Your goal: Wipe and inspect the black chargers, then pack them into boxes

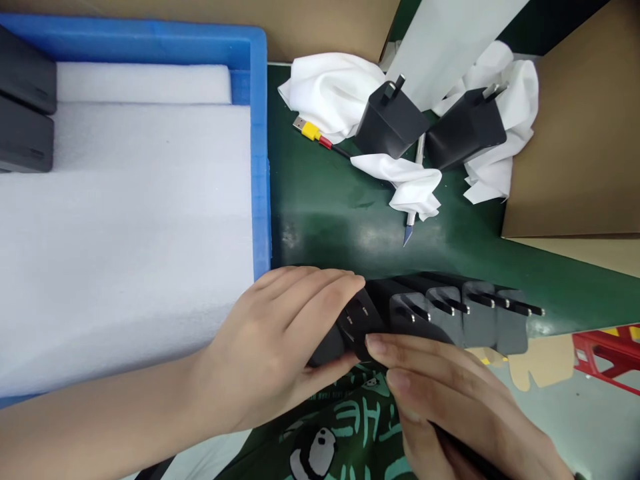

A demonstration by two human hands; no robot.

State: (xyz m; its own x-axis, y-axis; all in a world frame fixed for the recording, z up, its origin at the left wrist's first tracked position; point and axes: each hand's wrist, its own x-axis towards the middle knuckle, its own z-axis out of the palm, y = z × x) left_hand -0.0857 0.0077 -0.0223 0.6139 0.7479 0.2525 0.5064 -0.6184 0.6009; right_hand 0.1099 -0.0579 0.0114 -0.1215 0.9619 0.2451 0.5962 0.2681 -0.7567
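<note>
Near the front edge of the table, my left hand (270, 340) is wrapped around a black power adapter (360, 319), whose end face with small ports shows between my hands. My right hand (450, 393) has its fingertips close to that face. Its fingers are closed around a thin dark stick-like thing (465, 450), mostly hidden by the hand, so its kind is unclear. Just right of the held adapter, several black plug adapters (445, 310) stand in a row with their metal prongs pointing right.
A blue bin (260, 153) lined with white foam (150, 200) holds dark adapters (25, 133) at left. Behind lie white cloths (335, 93), two plug adapters (390, 120), a USB cable (310, 130) and a craft knife (409, 233), blade exposed. A cardboard box (575, 133) stands right.
</note>
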